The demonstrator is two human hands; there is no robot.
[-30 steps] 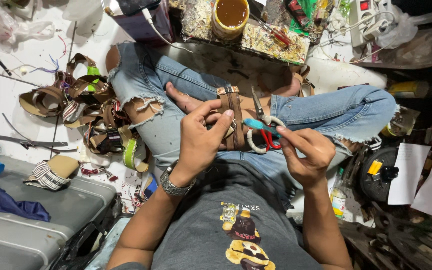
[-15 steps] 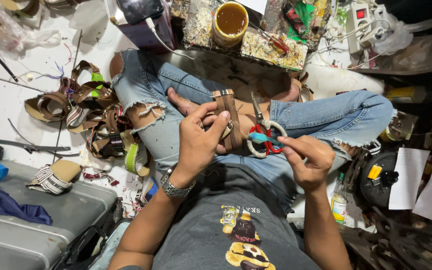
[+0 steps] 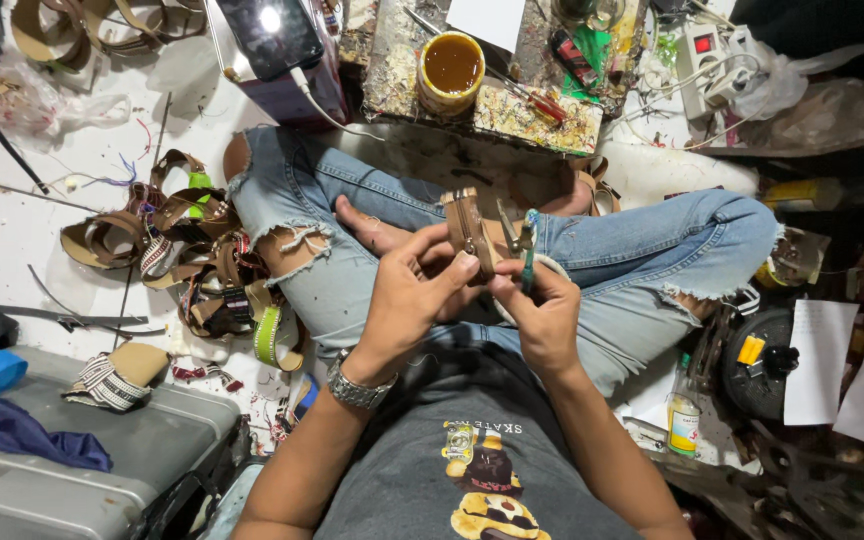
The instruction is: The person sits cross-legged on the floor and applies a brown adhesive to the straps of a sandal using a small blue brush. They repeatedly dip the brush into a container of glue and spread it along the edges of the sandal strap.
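Strap (image 3: 470,232) between both hands, scissors (image 3: 522,240) alongside.

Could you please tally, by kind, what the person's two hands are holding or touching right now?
Brown leather strap piece, in left hand: 1
Scissors, in right hand: 1
Total: 2

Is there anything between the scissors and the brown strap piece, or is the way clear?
Nothing visible stands between them. The left hand holds the brown strap piece upright over the lap, and the scissors in the right hand sit right beside it, blades pointing up, with only a narrow open gap.
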